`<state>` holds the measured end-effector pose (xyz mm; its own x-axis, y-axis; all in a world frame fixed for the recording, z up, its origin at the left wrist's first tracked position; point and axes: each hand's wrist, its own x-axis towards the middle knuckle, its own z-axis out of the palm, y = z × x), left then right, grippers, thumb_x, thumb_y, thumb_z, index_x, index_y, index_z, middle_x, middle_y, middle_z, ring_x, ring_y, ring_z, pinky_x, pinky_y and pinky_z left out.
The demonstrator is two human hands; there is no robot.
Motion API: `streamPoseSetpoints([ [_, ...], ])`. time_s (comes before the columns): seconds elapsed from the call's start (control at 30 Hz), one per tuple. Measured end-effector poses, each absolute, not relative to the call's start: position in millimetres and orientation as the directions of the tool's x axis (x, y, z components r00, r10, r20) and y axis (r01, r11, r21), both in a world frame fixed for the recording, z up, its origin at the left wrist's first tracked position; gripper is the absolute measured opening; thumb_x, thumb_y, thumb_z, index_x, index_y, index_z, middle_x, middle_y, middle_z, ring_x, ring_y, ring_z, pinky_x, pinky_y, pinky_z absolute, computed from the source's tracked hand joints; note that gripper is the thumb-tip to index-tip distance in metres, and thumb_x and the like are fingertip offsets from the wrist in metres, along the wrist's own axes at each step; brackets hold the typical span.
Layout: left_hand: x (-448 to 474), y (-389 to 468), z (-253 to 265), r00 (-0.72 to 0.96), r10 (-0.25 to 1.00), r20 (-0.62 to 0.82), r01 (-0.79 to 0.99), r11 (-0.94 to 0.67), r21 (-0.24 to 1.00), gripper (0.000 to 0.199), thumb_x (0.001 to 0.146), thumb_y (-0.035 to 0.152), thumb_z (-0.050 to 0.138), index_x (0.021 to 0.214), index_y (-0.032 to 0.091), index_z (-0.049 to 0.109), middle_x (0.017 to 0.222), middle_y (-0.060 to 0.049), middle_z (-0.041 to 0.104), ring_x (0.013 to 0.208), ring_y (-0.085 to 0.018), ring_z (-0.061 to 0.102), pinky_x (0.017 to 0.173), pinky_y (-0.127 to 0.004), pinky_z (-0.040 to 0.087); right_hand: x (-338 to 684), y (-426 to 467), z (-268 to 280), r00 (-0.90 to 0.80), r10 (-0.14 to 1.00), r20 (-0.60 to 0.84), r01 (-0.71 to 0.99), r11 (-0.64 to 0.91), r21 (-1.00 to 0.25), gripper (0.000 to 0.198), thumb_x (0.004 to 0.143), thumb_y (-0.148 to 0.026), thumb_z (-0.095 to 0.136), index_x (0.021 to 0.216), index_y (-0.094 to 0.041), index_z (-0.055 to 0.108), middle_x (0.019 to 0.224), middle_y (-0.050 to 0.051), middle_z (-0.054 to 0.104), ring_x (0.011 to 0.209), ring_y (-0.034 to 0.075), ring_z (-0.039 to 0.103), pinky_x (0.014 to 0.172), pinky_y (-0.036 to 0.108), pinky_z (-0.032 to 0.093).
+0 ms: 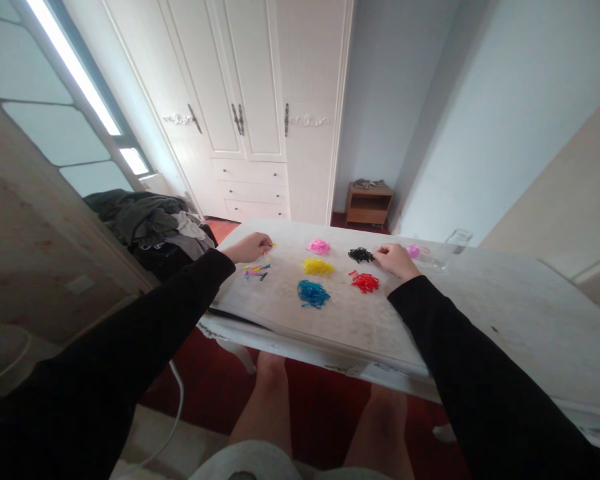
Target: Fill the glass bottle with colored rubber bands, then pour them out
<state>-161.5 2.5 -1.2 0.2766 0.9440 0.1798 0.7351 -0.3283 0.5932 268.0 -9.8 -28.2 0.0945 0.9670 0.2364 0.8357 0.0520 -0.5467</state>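
Observation:
My left hand (pixel 250 247) is closed in a pinch over the table's far left part, with a small yellow strip (pixel 274 246) at its fingertips. Just below it lies a loose group of mixed-colour strips (pixel 257 272). At the right edge of a pile of black strips (pixel 361 255), my right hand (pixel 396 260) has its fingers pressed together; what is between them is hidden. Other piles of thin, band-like pieces lie between the hands: pink (pixel 319 247), yellow (pixel 318 267), blue (pixel 313 293) and red (pixel 365 283).
A clear glass container (pixel 453 250) and a pink item (pixel 415 251) are to the right of my right hand. The white table (pixel 340 333) has its near edge above my knees. Clothes (pixel 140 220) are heaped at left; a white wardrobe (pixel 260 87) stands behind.

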Motion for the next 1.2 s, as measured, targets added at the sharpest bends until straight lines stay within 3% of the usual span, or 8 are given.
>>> streamPoseSetpoints([
  [0.23, -112.0, 19.1, -3.8, 0.314, 0.922, 0.228, 0.515, -0.367, 0.775, 0.011, 0.078, 0.027, 0.068, 0.075, 0.018, 0.064, 0.068, -0.006, 0.071, 0.064, -0.017, 0.066, 0.065, -0.030, 0.051, 268.5, -9.8, -29.4, 0.089, 0.965, 0.248, 0.826, 0.068, -0.559, 0.016, 0.080, -0.021, 0.062, 0.069, -0.017, 0.073, 0.076, 0.007, 0.077, 0.077, 0.020, 0.067, 0.071, 0.028, 0.044],
  [0.4, -60.4, 33.7, -4.5, 0.397, 0.888, 0.233, 0.211, -0.335, 0.918, 0.027, 0.070, 0.034, 0.086, 0.077, 0.014, 0.071, 0.069, -0.006, 0.072, 0.063, -0.015, 0.065, 0.068, -0.030, 0.055, 266.2, -13.9, -24.3, 0.081, 0.951, 0.300, 0.819, 0.108, -0.564, 0.016, 0.080, -0.021, 0.060, 0.068, -0.018, 0.070, 0.074, 0.006, 0.075, 0.077, 0.020, 0.067, 0.071, 0.028, 0.045],
  [0.5, -32.2, 43.5, -3.6, 0.447, 0.860, 0.245, 0.130, -0.334, 0.934, 0.027, 0.066, 0.034, 0.090, 0.074, 0.013, 0.075, 0.070, -0.007, 0.074, 0.064, -0.015, 0.066, 0.069, -0.031, 0.056, 259.5, -20.0, -17.0, 0.035, 0.926, 0.375, 0.797, 0.201, -0.569, 0.016, 0.084, -0.027, 0.060, 0.074, -0.019, 0.070, 0.079, 0.005, 0.075, 0.077, 0.019, 0.066, 0.074, 0.029, 0.049],
  [0.57, -18.9, 48.2, -4.3, 0.477, 0.841, 0.257, 0.094, -0.339, 0.936, 0.025, 0.067, 0.032, 0.090, 0.076, 0.013, 0.078, 0.073, -0.008, 0.076, 0.067, -0.016, 0.068, 0.071, -0.031, 0.057, 252.6, -25.7, -12.0, -0.074, 0.870, 0.488, 0.720, 0.385, -0.578, 0.015, 0.085, -0.031, 0.064, 0.083, -0.019, 0.072, 0.090, 0.006, 0.077, 0.082, 0.021, 0.068, 0.078, 0.032, 0.052],
  [0.7, -11.4, 49.7, -11.0, 0.558, 0.789, 0.259, 0.063, -0.351, 0.934, 0.022, 0.071, 0.031, 0.088, 0.084, 0.014, 0.082, 0.075, -0.008, 0.077, 0.068, -0.017, 0.070, 0.069, -0.031, 0.057, 236.7, -37.6, -5.0, -0.298, 0.728, 0.618, 0.598, 0.647, -0.474, 0.017, 0.090, -0.031, 0.066, 0.099, -0.021, 0.076, 0.117, 0.011, 0.075, 0.112, 0.026, 0.068, 0.094, 0.042, 0.055],
  [0.87, -20.2, 43.1, -17.2, 0.617, 0.747, 0.249, 0.049, -0.353, 0.934, 0.021, 0.075, 0.030, 0.085, 0.089, 0.015, 0.084, 0.076, -0.007, 0.078, 0.067, -0.016, 0.069, 0.064, -0.030, 0.056, 222.1, -45.5, -4.0, -0.443, 0.685, 0.578, 0.583, 0.710, -0.395, 0.024, 0.090, -0.025, 0.068, 0.113, -0.023, 0.077, 0.130, 0.011, 0.073, 0.122, 0.028, 0.065, 0.109, 0.051, 0.050],
  [1.03, -21.3, 39.2, -15.1, 0.643, 0.715, 0.274, 0.013, -0.368, 0.930, 0.020, 0.074, 0.027, 0.087, 0.090, 0.015, 0.085, 0.073, -0.007, 0.078, 0.066, -0.016, 0.070, 0.065, -0.030, 0.058, 215.1, -49.6, -6.2, -0.465, 0.694, 0.549, 0.580, 0.708, -0.403, 0.031, 0.093, -0.026, 0.066, 0.122, -0.021, 0.076, 0.130, 0.012, 0.074, 0.123, 0.029, 0.065, 0.110, 0.052, 0.050],
  [1.2, -20.0, 38.0, -14.9, 0.654, 0.697, 0.294, -0.046, -0.352, 0.935, 0.023, 0.072, 0.025, 0.089, 0.090, 0.012, 0.083, 0.073, -0.005, 0.077, 0.064, -0.012, 0.068, 0.064, -0.026, 0.056, 213.1, -51.4, -5.4, -0.451, 0.689, 0.568, 0.549, 0.716, -0.432, 0.028, 0.093, -0.026, 0.067, 0.118, -0.022, 0.077, 0.123, 0.011, 0.077, 0.117, 0.028, 0.068, 0.106, 0.049, 0.053],
])
